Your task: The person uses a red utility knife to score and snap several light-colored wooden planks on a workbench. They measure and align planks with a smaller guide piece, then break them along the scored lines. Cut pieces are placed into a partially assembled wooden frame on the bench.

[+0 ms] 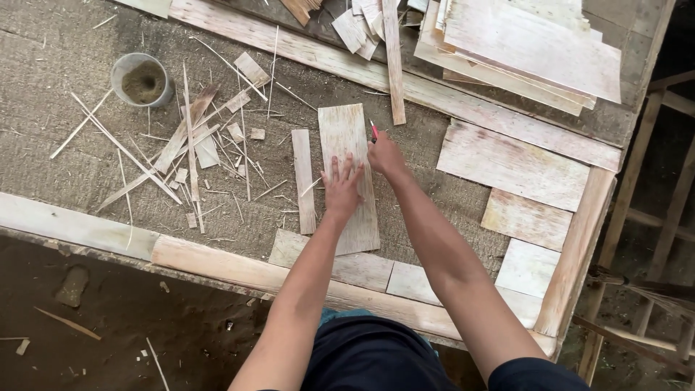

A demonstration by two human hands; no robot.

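A pale rectangular veneer sheet (346,137) lies on the rough workbench (65,159). My left hand (340,187) presses flat on the sheet's middle, fingers spread. My right hand (385,154) is at the sheet's right edge, closed on a small red-handled cutter (374,130) whose tip points up along that edge. A narrow cut strip (303,179) lies just left of the sheet.
A grey cup (142,79) stands at the upper left among several thin wood slivers and offcuts (190,145). A stack of veneer sheets (528,47) sits at the upper right. More sheets (510,165) lie at right, and wooden rails (217,264) border the bench.
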